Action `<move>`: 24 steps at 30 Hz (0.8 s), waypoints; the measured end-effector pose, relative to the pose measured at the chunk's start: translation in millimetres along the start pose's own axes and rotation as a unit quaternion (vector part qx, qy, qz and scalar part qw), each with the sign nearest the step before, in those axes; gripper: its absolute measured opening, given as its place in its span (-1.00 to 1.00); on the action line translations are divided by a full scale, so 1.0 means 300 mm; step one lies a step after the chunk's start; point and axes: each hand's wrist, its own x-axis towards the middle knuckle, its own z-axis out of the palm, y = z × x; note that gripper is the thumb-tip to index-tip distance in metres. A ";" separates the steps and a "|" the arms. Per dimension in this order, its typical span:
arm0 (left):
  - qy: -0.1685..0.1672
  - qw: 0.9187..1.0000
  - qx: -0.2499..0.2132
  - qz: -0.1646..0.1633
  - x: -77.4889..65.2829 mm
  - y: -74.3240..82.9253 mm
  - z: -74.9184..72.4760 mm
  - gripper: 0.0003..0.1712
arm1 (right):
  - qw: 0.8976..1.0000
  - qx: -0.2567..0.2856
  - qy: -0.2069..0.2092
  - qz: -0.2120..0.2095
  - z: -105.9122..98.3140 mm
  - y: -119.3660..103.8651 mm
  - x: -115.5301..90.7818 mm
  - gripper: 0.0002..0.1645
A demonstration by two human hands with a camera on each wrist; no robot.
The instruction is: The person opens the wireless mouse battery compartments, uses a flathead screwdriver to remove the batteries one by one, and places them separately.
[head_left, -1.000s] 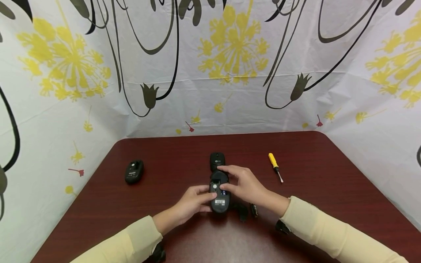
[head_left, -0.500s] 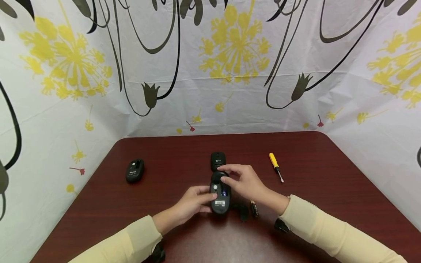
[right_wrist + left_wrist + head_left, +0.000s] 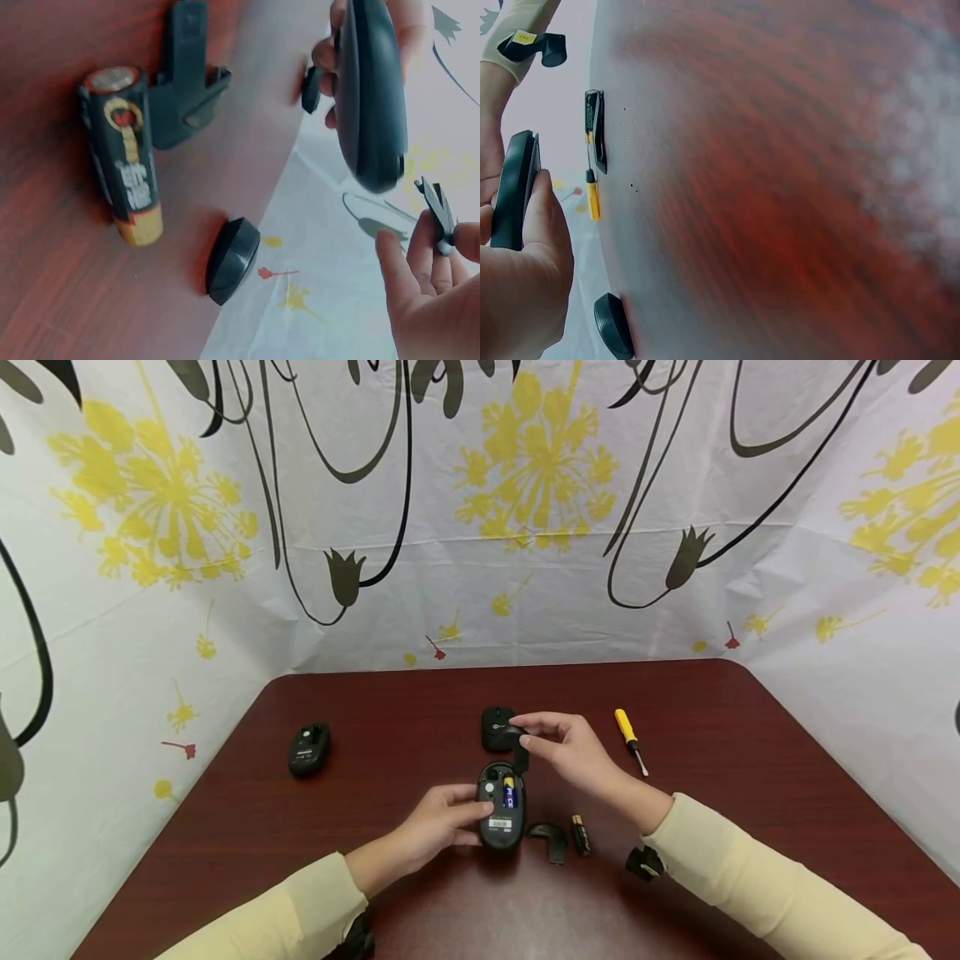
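Note:
My left hand (image 3: 438, 818) grips a black computer mouse (image 3: 501, 835) with its underside facing up. In the mouse's uncovered compartment lies a blue battery (image 3: 510, 793). Just past the mouse's far end, my right hand (image 3: 576, 758) pinches a black battery cover (image 3: 435, 214) between thumb and fingers, apart from the mouse in the right wrist view. On the table to the right of the held mouse are a second black cover (image 3: 553, 842) and a black-and-gold battery (image 3: 581, 835).
Another mouse (image 3: 497, 727) stands beyond my hands on the dark red table (image 3: 405, 718). A third mouse (image 3: 309, 749) lies underside up at the left. Toward the right is a yellow-handled screwdriver (image 3: 625, 727). A patterned white cloth (image 3: 450, 568) hangs around the table.
My right hand has lifted the cover off the mouse's underside and moved it away toward the far side, baring the blue battery. My left hand keeps its grip on the mouse.

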 end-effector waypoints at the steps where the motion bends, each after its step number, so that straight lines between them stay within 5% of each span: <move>1: 0.001 1.000 0.000 -0.001 -0.002 0.002 0.000 -0.49 | 1.000 0.020 0.000 0.015 -0.006 0.001 0.005 -0.65; 7: 0.001 1.000 -0.002 -0.006 -0.006 0.004 -0.004 -0.48 | 0.990 0.113 0.013 0.086 -0.043 0.068 0.049 -0.60; 24: 0.000 1.000 -0.006 -0.007 -0.028 0.007 -0.019 -0.45 | 0.976 0.127 -0.009 0.176 -0.076 0.145 0.101 -0.61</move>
